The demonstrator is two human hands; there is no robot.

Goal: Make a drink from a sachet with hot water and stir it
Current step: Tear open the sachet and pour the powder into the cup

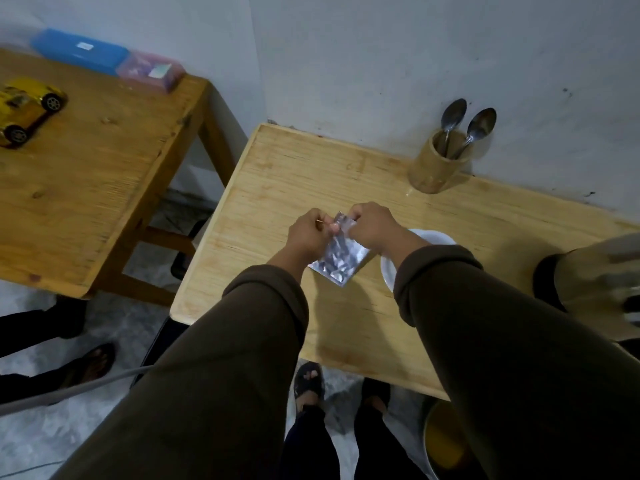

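Observation:
A silver foil sachet hangs above the light wooden table. My left hand pinches its top left corner and my right hand pinches the top right. A white cup stands just right of the sachet, mostly hidden behind my right forearm. At the back right, two metal spoons stand bowl-up in a wooden holder. A steel kettle or flask sits blurred at the right edge.
A second wooden table at the left holds a yellow toy car, a blue box and a pink box. Feet of another person show on the floor left. A yellow-lined bin stands below the table.

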